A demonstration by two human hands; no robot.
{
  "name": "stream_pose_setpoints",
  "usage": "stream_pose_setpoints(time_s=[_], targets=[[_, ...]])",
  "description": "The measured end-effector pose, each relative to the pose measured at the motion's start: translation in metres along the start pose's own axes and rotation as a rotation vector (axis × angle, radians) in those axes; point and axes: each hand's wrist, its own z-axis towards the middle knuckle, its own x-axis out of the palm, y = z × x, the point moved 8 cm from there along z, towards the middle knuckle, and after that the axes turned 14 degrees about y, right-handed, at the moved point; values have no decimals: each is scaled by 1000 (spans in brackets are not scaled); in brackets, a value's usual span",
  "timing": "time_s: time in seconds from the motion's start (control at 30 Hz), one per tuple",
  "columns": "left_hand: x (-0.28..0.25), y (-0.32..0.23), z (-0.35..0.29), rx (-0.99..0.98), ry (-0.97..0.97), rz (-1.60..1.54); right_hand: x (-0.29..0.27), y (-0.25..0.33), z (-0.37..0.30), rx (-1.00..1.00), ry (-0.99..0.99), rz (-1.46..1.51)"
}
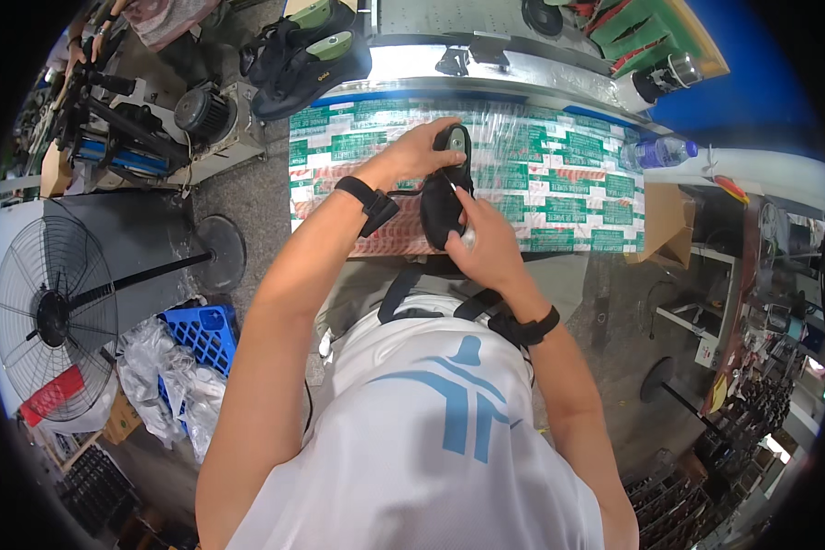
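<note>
Gripping one small black shoe with a pale green insole [442, 215], the person in front of me is keeping both hands on it at the upper centre of the frame. The left hand [428, 151] is clamping the far end, its fingers curling over the rim and its thumb pressing beside the opening. The right hand [488, 243] is pinching the near, rounded end from the right side, its thumb and fingers closing on the black upper. A tiny white bit is showing by the right fingertips, too small for me to make out. The shoe is lying lengthwise just over a desk covered in green, white and red printed tape [568, 209], and I cannot tell whether it is touching the surface.

At the desk's right end, a clear plastic bottle with a purple cap [662, 153] is lying on its side. Several black shoes with green insoles [313, 78] are sitting together in the upper left. Further left, a round wire-caged fan on a black pole [53, 316] is standing near a blue plastic lattice crate [203, 335], with crumpled clear plastic bags [147, 376] spilling beside it.
</note>
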Motion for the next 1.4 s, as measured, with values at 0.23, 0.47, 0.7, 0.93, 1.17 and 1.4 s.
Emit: stream_pose_setpoints(time_s=[0.23,0.47,0.7,0.93,1.17,1.4], targets=[[-3,2,12,51,14,12,45,49,18,-172,74,-59],[-2,16,24,68,-67,103,-1,16,-10,-34,31,-33],[8,19,30,-32,-329,364,-10,-3,-12,-39,0,-307],[7,24,34,-69,-258,409,-24,18,-96,46,155,-245],[7,16,35,-83,-200,384,-6,8,-34,-117,-76,-144],[11,17,33,-102,-208,371,7,-3,-14,-150,-55,-225]])
